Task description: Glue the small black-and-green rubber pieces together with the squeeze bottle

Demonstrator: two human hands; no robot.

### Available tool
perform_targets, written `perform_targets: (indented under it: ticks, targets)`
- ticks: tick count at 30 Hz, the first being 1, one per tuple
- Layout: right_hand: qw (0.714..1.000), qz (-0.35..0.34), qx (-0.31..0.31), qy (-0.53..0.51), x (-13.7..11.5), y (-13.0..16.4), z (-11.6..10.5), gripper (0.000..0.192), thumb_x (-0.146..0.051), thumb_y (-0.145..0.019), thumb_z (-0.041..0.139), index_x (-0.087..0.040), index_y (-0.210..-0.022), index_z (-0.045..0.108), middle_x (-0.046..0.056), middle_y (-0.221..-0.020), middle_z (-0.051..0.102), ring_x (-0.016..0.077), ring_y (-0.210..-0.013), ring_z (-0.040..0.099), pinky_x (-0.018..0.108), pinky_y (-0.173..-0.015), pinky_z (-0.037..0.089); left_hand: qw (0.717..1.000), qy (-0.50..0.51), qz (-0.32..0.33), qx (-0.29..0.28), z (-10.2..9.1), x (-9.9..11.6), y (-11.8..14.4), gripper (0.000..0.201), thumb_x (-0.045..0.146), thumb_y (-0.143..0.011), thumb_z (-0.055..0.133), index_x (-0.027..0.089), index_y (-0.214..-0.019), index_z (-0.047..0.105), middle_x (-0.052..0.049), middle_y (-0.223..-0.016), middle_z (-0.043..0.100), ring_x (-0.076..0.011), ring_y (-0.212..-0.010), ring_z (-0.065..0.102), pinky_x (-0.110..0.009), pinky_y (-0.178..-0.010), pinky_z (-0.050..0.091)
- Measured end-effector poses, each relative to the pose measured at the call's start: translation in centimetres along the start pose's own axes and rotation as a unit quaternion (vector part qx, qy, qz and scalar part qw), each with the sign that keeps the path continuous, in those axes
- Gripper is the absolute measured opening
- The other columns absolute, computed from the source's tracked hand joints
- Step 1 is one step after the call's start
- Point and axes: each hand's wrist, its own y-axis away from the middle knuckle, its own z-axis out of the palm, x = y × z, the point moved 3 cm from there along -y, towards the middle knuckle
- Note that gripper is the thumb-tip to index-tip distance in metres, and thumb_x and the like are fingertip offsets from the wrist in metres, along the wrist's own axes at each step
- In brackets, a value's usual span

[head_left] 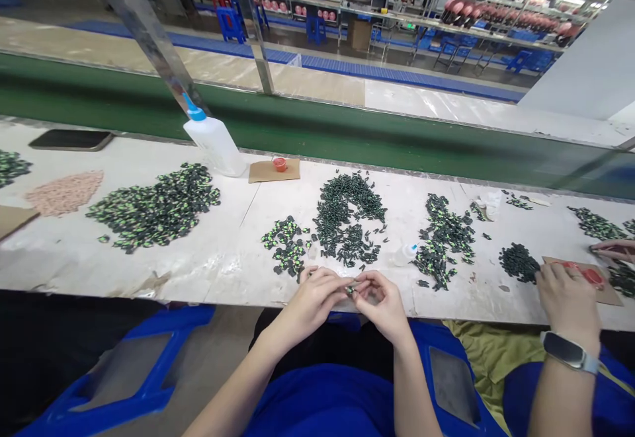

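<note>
At the table's near edge, my left hand [317,295] and my right hand [383,301] meet, fingertips pinched together. Between them is a small dark piece with green marks [350,289], partly covered by the fingers. Just beyond lies a heap of small dark green pieces [342,209], with strays around it. Left of this heap, nearest my left hand, is a small pile of black-and-green pieces [288,242]. A larger black-and-green pile [441,238] lies to the right, beside a small clear bottle [405,254] with a blue tip.
A white squeeze bottle [215,146] stands near cardboard [260,172] bearing a red cap-like dish [279,164]. Farther left are a big black-and-green heap [159,209], pinkish pieces [64,192] and a phone [72,139]. At right, a co-worker's hand [568,298] is over cardboard. A green belt [347,129] runs behind.
</note>
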Motion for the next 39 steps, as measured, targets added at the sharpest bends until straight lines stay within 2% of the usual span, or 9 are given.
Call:
perform_targets:
  ticks: [4,6,9,13,17,22,28,32,39]
  targets:
    - [0.981,-0.051,0.144,0.121,-0.2,0.9,-4.7,0.016,-0.032,-0.072,0.068,-0.019,-0.08,0.067,0.004,-0.072,0.068,0.0162,-0.063,0.062,0.029,-0.06,0.053,0.994,-0.055,-0.09,0.029,-1.8,-1.8,1.5,0.029,0.027,-0.089,0.053,0.026,-0.117,0.058,-0.005,-0.106,0.07,-0.0227,-0.107,0.057,-0.044,-0.097,0.033]
    - [0.925,-0.063,0.332,0.173,-0.2,1.5,-7.6,0.026,-0.041,-0.07,0.07,-0.017,-0.079,0.067,0.006,-0.075,0.068,0.0182,-0.065,0.062,0.032,-0.064,0.053,0.985,-0.103,-0.121,0.067,-3.0,-2.8,2.3,0.023,0.027,-0.088,0.054,0.025,-0.109,0.062,-0.006,-0.105,0.07,-0.0251,-0.106,0.058,-0.045,-0.095,0.034]
    - [0.871,-0.063,0.442,0.206,-0.3,1.6,-10.1,0.038,-0.047,-0.082,0.057,-0.014,-0.099,0.064,0.013,-0.094,0.066,0.0231,-0.085,0.063,0.04,-0.079,0.05,0.976,-0.146,-0.132,0.093,-3.9,-3.4,3.0,0.015,0.025,-0.087,0.055,0.024,-0.099,0.064,-0.006,-0.1,0.071,-0.0263,-0.103,0.059,-0.045,-0.091,0.034]
    - [0.852,-0.092,0.386,0.343,-0.8,0.4,-9.8,0.054,-0.056,-0.089,0.039,-0.014,-0.114,0.061,0.018,-0.122,0.056,0.0322,-0.121,0.045,0.053,-0.1,0.034,0.976,-0.168,-0.117,0.076,-3.3,-2.6,2.7,0.016,0.018,-0.089,0.049,0.023,-0.085,0.063,-0.004,-0.095,0.071,-0.0251,-0.105,0.057,-0.045,-0.092,0.031]
    - [0.854,-0.105,0.32,0.396,0.4,-0.5,-8.1,0.064,-0.065,-0.081,0.048,-0.014,-0.119,0.057,0.018,-0.123,0.054,0.0358,-0.126,0.032,0.057,-0.101,0.03,0.976,-0.198,-0.081,0.05,-3.0,-2.1,2.0,0.039,-0.005,-0.08,0.038,0.024,-0.091,0.061,-0.003,-0.099,0.07,-0.0244,-0.113,0.052,-0.048,-0.097,0.027]
    - [0.859,-0.128,0.294,0.398,2.3,-1.5,-7.1,0.05,-0.061,-0.08,0.054,-0.018,-0.105,0.06,0.016,-0.115,0.058,0.0365,-0.124,0.032,0.058,-0.101,0.029,0.977,-0.21,-0.043,0.006,-2.7,-2.8,0.5,0.047,-0.012,-0.069,0.038,0.024,-0.088,0.061,-0.002,-0.09,0.067,-0.0229,-0.101,0.054,-0.048,-0.097,0.03]
    - [0.905,-0.13,0.276,0.298,1.7,-1.6,-6.5,0.035,-0.049,-0.081,0.06,-0.02,-0.097,0.052,0.015,-0.117,0.06,0.0319,-0.128,0.038,0.053,-0.102,0.033,0.976,-0.208,-0.044,0.05,-3.0,-2.9,-0.8,0.048,-0.01,-0.071,0.037,0.024,-0.091,0.064,-0.004,-0.088,0.061,-0.0198,-0.088,0.055,-0.046,-0.094,0.033]
    - [0.953,-0.074,0.244,0.164,1.3,-0.6,-5.8,0.037,-0.044,-0.073,0.07,-0.021,-0.094,0.049,0.009,-0.094,0.068,0.0256,-0.094,0.063,0.042,-0.081,0.049,0.982,-0.14,-0.088,0.088,-2.5,-2.2,-1.1,0.034,0.002,-0.084,0.043,0.025,-0.088,0.067,-0.003,-0.087,0.064,-0.0192,-0.086,0.057,-0.044,-0.089,0.032]
    - [0.953,-0.108,0.284,0.014,1.5,0.3,-5.0,0.03,-0.042,-0.066,0.072,-0.018,-0.08,0.061,0.001,-0.069,0.062,0.016,-0.059,0.057,0.027,-0.054,0.045,0.985,-0.043,-0.147,0.081,1.0,-1.4,-1.1,0.011,0.022,-0.084,0.061,0.027,-0.077,0.068,0.0,-0.084,0.072,-0.025,-0.096,0.06,-0.047,-0.089,0.029]
